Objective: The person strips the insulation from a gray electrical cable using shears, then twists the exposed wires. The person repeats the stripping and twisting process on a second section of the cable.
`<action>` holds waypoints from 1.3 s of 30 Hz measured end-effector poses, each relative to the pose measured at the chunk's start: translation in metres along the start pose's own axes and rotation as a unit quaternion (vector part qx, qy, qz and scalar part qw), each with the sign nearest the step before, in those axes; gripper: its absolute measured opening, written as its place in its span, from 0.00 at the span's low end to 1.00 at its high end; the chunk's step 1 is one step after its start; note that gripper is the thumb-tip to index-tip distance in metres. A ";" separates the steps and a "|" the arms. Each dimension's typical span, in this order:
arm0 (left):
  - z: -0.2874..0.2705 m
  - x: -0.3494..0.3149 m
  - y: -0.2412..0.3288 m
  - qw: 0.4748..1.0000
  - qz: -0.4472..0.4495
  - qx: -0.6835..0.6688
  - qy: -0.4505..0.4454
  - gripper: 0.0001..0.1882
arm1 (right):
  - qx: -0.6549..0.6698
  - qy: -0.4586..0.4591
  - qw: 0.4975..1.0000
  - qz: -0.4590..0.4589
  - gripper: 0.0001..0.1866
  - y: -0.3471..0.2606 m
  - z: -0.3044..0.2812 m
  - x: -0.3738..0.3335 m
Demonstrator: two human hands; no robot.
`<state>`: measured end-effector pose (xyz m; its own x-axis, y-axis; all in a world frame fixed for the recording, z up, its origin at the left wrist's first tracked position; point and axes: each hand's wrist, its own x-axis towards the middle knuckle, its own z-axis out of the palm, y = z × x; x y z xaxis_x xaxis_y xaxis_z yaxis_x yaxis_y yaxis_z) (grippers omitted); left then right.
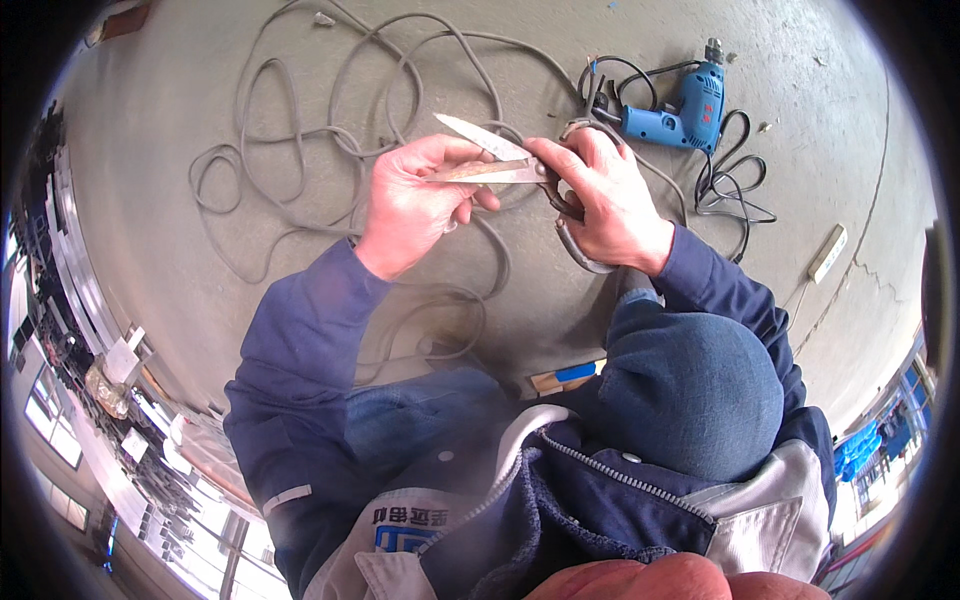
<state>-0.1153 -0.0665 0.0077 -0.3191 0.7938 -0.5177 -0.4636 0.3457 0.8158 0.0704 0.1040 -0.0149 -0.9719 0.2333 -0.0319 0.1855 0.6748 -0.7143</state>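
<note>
A pair of scissors (518, 172) with worn metal blades and dark handles is in my right hand (610, 190). Its blades are spread apart and point left, toward my left hand (415, 200). That hand is closed, with curled fingers partly behind the blades. Whatever it pinches, if anything, is hidden or too small to name. Below and behind both hands, a long grey cable (290, 130) lies in loose loops on the floor.
A blue power drill (700, 105) with a black cord (730, 190) lies at the far right. A white power strip (828, 253) rests farther right on the grey concrete floor (150, 180). Long metal profiles (75, 260) line the left edge. Near my legs is a small box-like thing (565, 378).
</note>
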 end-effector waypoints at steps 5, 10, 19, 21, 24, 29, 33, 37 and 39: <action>0.002 -0.002 -0.001 0.999 -0.004 0.015 0.030 0.10 | 0.029 -0.022 0.999 -0.005 0.38 0.002 0.002 0.000; 0.003 -0.002 -0.001 0.998 -0.032 0.026 0.045 0.10 | 0.059 -0.021 0.998 -0.021 0.38 0.004 0.006 0.001; 0.002 -0.004 0.004 0.997 -0.066 0.008 0.048 0.08 | 0.129 -0.064 0.990 -0.001 0.37 0.005 0.004 -0.003; 0.002 -0.004 0.006 0.997 -0.061 -0.003 0.048 0.08 | 0.172 -0.082 0.982 0.004 0.37 0.004 0.005 -0.004; 0.002 -0.003 0.008 0.997 -0.045 -0.063 0.028 0.08 | 0.253 -0.087 0.963 0.025 0.38 0.001 0.008 -0.005; 0.000 -0.002 0.008 0.997 -0.023 -0.077 0.006 0.05 | 0.436 -0.103 0.891 0.071 0.38 -0.003 0.008 -0.004; 0.000 -0.007 0.007 0.999 -0.033 -0.044 -0.006 0.04 | 0.550 -0.009 0.817 0.172 0.35 0.008 -0.002 -0.006; 0.000 -0.004 0.007 0.996 -0.049 -0.074 0.023 0.05 | 0.361 -0.060 0.929 0.055 0.35 0.008 0.008 -0.005; 0.001 -0.004 0.006 0.998 -0.022 -0.042 0.035 0.07 | 0.320 -0.039 0.946 0.035 0.39 0.008 0.009 -0.005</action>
<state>-0.1163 -0.0673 0.0148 -0.3522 0.7415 -0.5711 -0.5447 0.3337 0.7693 0.0757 0.1017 -0.0263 -0.9727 0.1930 -0.1291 0.1491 0.0925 -0.9845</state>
